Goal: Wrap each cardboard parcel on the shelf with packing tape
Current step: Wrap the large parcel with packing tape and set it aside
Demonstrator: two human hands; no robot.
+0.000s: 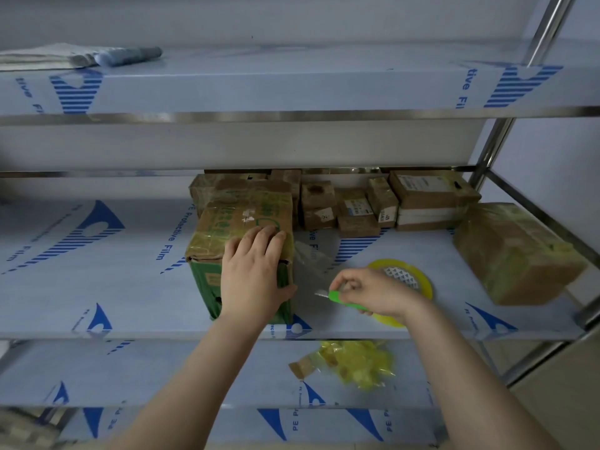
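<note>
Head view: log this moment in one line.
left hand: presses parcel | right hand: grips green cutter, blade out | tape roll: flat on shelf, behind right hand

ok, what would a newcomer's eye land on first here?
On the middle shelf, the left hand rests flat on a green-and-brown parcel, while the right hand grips a green utility knife in front of a yellow tape roll. Next come the tape-wrapped parcel at that shelf's right end and the crumpled yellow tape scraps on the lower shelf.
</note>
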